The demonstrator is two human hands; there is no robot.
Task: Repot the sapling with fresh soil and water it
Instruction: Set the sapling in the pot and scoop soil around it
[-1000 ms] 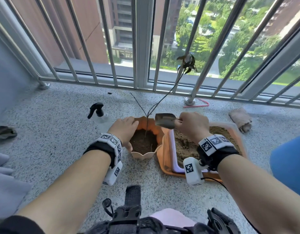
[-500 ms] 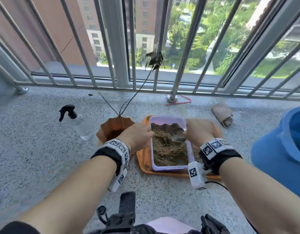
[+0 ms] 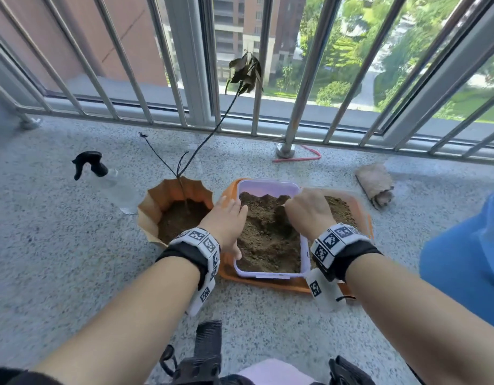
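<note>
An orange scalloped pot point(image 3: 168, 195) holds dark soil and a thin sapling point(image 3: 212, 132) with wilted leaves at its top. To its right a lilac tub point(image 3: 268, 187) full of brown soil sits in an orange tray point(image 3: 268, 283). My left hand point(image 3: 226, 220) rests on the tub's left rim, fingers around it. My right hand point(image 3: 307, 212) is closed over a trowel whose blade point(image 3: 280, 211) is pushed into the tub's soil; the handle is hidden in my fist.
A clear spray bottle point(image 3: 112, 182) with a black trigger lies left of the pot. A rolled cloth point(image 3: 375, 184) lies at the right. A blue container point(image 3: 468, 257) stands at the far right. Metal railing bars point(image 3: 295, 107) close off the ledge behind.
The trowel has gone from above the pot down into the tub's soil. My left hand left the pot and took the tub's rim. The view shifted right.
</note>
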